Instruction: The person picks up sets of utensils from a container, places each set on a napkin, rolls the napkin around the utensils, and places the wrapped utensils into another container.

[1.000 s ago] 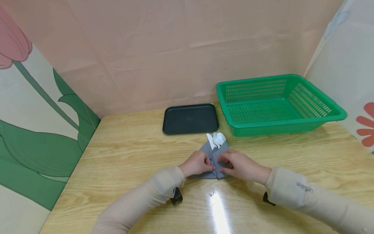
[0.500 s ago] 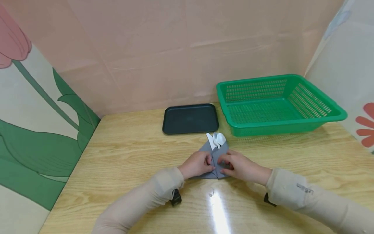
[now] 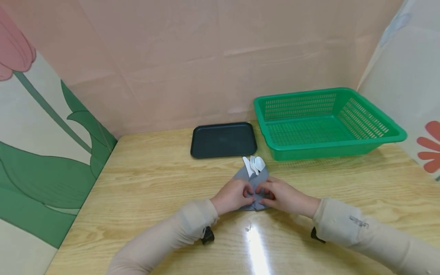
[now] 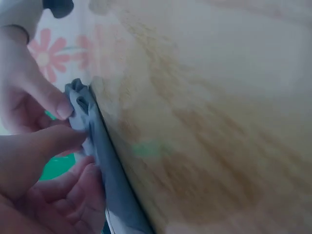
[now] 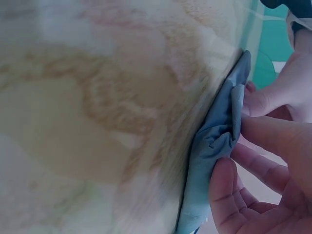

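A grey cloth napkin (image 3: 260, 178) lies folded on the table around a white knife (image 3: 246, 164), fork (image 3: 253, 165) and spoon (image 3: 260, 163), whose upper ends stick out at the far side. My left hand (image 3: 229, 194) pinches the napkin's left part near its middle. From the other side my right hand (image 3: 286, 195) pinches its right fold, thumb and fingertips bent. The two hands almost meet over the cloth. Close up in the right wrist view, the napkin (image 5: 207, 151) is bunched into creases at the fingertips. The handles of the cutlery are hidden inside it.
A black tray (image 3: 223, 140) sits just beyond the cutlery tips. Behind and to the right stands a green plastic basket (image 3: 323, 144) with slotted walls. The wooden table (image 3: 144, 187) meets a pink sheet (image 3: 172, 68) at the back.
My left hand has shifted slightly right, closer to the right hand, and less of the napkin's lower left part shows. The right hand and cutlery stay nearly where they were.
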`<state>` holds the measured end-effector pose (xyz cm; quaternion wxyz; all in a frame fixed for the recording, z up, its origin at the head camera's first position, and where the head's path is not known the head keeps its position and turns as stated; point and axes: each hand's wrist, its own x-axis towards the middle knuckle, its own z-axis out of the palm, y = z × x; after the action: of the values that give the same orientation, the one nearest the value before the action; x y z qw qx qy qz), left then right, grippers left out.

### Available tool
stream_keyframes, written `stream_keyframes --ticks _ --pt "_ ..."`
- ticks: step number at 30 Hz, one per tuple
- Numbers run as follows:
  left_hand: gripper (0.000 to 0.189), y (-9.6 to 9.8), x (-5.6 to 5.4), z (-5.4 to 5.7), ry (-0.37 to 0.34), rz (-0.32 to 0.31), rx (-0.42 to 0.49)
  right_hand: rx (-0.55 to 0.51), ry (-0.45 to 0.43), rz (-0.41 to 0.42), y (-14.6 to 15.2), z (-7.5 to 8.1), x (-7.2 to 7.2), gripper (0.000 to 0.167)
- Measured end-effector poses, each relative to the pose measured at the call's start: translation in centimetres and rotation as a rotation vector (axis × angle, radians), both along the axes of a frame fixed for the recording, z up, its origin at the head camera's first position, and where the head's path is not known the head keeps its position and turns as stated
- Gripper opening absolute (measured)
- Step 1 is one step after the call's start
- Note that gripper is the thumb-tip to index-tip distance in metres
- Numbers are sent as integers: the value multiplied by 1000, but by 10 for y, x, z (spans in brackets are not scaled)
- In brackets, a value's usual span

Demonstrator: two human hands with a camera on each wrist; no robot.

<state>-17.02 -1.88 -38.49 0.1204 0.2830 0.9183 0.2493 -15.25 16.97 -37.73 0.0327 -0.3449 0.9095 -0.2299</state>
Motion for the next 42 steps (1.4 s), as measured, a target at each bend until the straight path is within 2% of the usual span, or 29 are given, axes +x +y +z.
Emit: stream_keyframes --ticks 4,12,23,32,37,42 --pt "16 2 1 -3 9 -22 -42 -3 4 13 0 3 0 15" --pt "19 2 2 -2 24 -21 -90 42 -6 17 -1 7 0 18" --pt "25 -1 3 -4 79 -69 -95 9 15 52 3 0 -4 21" --pt "26 -2 3 -5 84 -84 -95 -13 11 69 4 -3 -5 20" --pt "26 -2 2 -5 49 -78 -81 -16 13 69 4 -5 -6 21" --pt "28 -7 -3 0 -60 -52 5 -1 8 60 4 -5 -5 20"
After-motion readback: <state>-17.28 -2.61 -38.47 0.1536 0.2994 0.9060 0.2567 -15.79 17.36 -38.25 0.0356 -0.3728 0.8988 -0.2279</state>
